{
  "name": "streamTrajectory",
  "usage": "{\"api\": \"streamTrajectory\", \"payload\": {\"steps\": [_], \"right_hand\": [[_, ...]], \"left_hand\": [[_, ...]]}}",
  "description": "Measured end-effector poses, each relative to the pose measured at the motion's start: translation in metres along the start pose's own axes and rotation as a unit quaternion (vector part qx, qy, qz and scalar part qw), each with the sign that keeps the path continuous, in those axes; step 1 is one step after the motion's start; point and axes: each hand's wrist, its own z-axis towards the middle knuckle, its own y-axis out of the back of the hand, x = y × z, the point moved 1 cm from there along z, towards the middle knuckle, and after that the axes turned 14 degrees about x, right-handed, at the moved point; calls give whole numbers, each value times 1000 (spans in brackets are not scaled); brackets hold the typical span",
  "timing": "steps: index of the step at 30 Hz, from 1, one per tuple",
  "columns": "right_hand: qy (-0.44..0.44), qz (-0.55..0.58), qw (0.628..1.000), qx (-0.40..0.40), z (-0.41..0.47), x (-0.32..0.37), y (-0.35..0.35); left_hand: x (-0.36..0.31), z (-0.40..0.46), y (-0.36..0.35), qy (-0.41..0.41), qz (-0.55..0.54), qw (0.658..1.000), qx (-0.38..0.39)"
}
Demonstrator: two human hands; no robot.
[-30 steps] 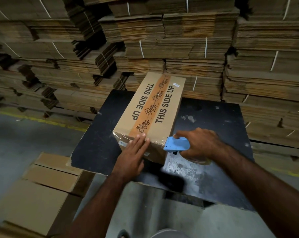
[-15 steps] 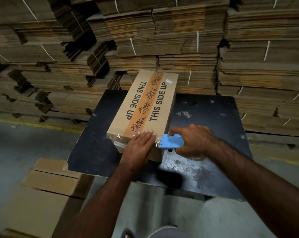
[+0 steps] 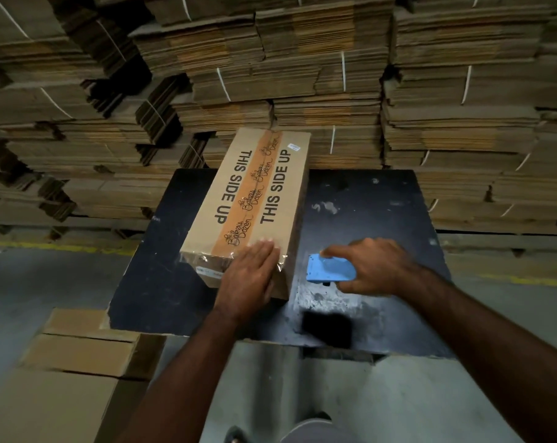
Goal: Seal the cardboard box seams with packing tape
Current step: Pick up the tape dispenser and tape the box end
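Backing a black table (image 3: 366,199) (scuffed), stacks of flattened cardboard (image 3: 334,59).

box (image 3: 272,199): tan, black "THIS SIDE UP" lettering
tape (image 3: 251,199): orange band, black script
dispenser (image 3: 329,269): light blue
table (image 3: 366,199): black, scuffed grey-white
stacks (image 3: 302,59): brown, white straps
floor (image 3: 31,289): grey, yellow line
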Motion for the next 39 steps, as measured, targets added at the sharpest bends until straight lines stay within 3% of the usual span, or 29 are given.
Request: {"api": "streamTrajectory", "payload": {"steps": [4,16,29,32,35,39], "right_hand": [[2,2,1000,-10,0,9,-4],[-16,-24,1000,-9,3,20,20],[-60,-66,996,-13,36,59,12],[-83,-136,986,56,32,48,-14],[-145,-47,982,113,20,17,-63],[-222,70,972,35,13,-2,-109]], "left_hand": [[-14,9,-2,-63,-20,997,28],[-11,7,-5,-68,-40,995,67],[-14,7,-2,-69,38,993,92],[-16,4,2,-66,30,993,93],[-18,2,2,-55,29,995,83],[-19,5,-1,-57,28,994,89]]}}
